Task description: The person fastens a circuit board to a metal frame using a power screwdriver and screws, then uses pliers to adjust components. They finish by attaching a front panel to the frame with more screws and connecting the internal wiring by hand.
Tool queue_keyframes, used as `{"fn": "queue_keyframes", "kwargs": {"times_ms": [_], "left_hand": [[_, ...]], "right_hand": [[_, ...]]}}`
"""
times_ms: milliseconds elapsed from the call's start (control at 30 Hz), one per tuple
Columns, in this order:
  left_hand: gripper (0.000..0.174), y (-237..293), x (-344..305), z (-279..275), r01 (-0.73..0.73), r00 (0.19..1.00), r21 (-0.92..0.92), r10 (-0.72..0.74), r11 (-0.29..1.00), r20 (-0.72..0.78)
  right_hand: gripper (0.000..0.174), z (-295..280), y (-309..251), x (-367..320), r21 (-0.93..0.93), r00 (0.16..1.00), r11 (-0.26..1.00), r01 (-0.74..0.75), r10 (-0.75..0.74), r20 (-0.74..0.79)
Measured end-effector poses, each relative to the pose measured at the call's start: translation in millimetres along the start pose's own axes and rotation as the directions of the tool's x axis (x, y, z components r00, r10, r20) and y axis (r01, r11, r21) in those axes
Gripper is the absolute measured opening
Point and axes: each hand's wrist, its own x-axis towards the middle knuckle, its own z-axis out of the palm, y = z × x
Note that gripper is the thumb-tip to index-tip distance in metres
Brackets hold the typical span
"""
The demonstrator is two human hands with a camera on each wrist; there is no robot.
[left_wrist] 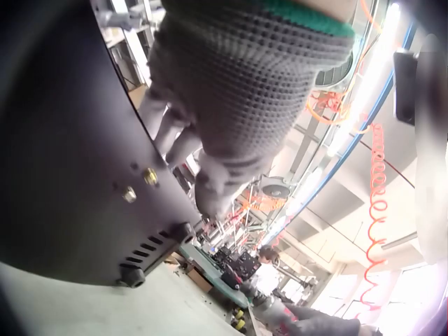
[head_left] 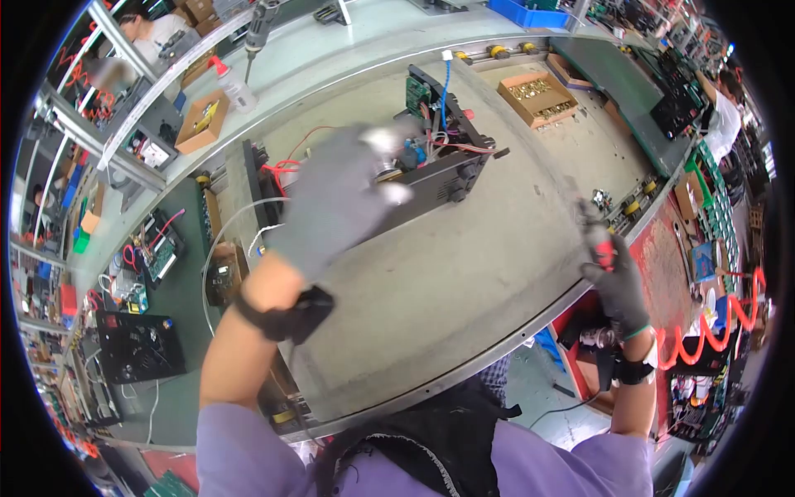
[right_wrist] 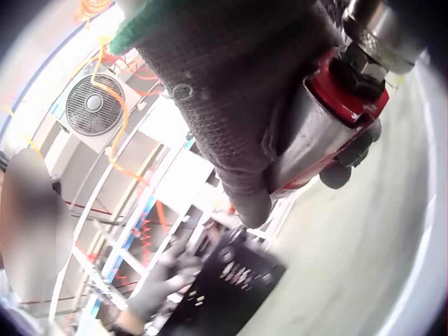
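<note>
My gloved left hand [head_left: 330,195] reaches over a black metal chassis [head_left: 435,184] with a circuit board [head_left: 417,97] and wires inside. In the left wrist view its fingers pass behind the chassis side panel [left_wrist: 70,168], which hides their tips. Motion blur covers them in the head view, thumb and forefinger apart; I cannot tell whether they pinch something. At the right, over the bench edge, my gloved right hand [head_left: 623,291] grips a red and silver air screwdriver [right_wrist: 315,136]. Its fingers wrap the body, and a metal hose coupling [right_wrist: 381,31] sits at the tool's end.
A cardboard box of brass parts [head_left: 537,98] stands at the back right of the bench [head_left: 464,282]. A bottle with a red tip [head_left: 234,85] and a hanging driver [head_left: 260,29] are at the back left. A red coiled hose [head_left: 704,344] hangs at the right.
</note>
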Motion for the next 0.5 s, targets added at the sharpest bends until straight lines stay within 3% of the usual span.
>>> {"fn": "queue_keyframes", "kwargs": {"times_ms": [33,67,100,133,167,200,233,267,300,333,367,400,467,500], "left_hand": [[0.057,-31,-19,-7,-0.018,0.986,0.102,0.034,0.995,-0.160],[0.056,-52,-40,-20,0.118,0.971,0.252,-0.059,0.961,-0.231],[0.056,-60,-48,-35,0.386,0.912,0.300,-0.313,0.872,-0.265],[0.057,-90,-68,-34,0.424,0.899,0.485,-0.291,0.765,-0.327],[0.057,-106,-78,-31,0.438,0.892,0.484,-0.300,0.758,-0.337],[0.059,-118,-83,-29,0.677,0.729,0.083,-0.651,0.731,-0.211],[0.062,-120,-84,-32,0.829,0.516,-0.284,-0.855,0.481,0.057],[0.071,-111,-86,-29,0.626,0.610,-0.751,-0.733,0.211,0.303],[0.071,-108,-83,-32,0.621,0.608,-0.755,-0.738,0.211,0.293],[0.075,-106,-78,-34,0.767,0.552,-0.567,-0.759,0.300,0.345],[0.079,-103,-74,-33,0.864,0.487,-0.341,-0.784,0.369,0.386],[0.081,-92,-81,-28,0.722,0.648,-0.564,-0.679,0.401,0.346],[0.078,-86,-86,-21,0.689,0.659,-0.599,-0.697,0.408,0.283],[0.075,-87,-88,-16,0.658,0.665,-0.628,-0.712,0.416,0.225]], "right_hand": [[0.051,-21,-1,3,-0.042,0.984,0.984,-0.175,0.173,-0.040],[0.046,-34,-9,2,-0.180,0.953,0.944,-0.276,0.245,-0.178],[0.045,-61,18,9,-0.408,0.968,0.889,-0.206,0.126,-0.216],[0.049,-94,71,23,-0.619,0.955,0.756,-0.213,0.028,-0.294],[0.050,-118,95,28,-0.673,0.944,0.687,-0.275,0.062,-0.323],[0.051,-133,108,31,-0.718,0.930,0.610,-0.334,0.090,-0.356],[0.051,-141,110,33,-0.722,0.934,0.614,-0.318,0.073,-0.349],[0.052,-148,114,35,-0.732,0.903,0.541,-0.414,0.143,-0.406],[0.053,-154,117,36,-0.731,0.860,0.457,-0.507,0.209,-0.466],[0.053,-158,122,39,-0.733,0.862,0.458,-0.502,0.201,-0.464],[0.052,-161,129,40,-0.840,0.906,0.353,-0.412,0.061,-0.419],[0.052,-164,134,41,-0.918,0.935,0.226,-0.325,-0.073,-0.348],[0.056,-117,61,48,-0.895,0.939,0.322,-0.310,-0.046,-0.342],[0.057,-100,50,55,-0.877,0.953,0.449,-0.174,-0.148,-0.265]]}}
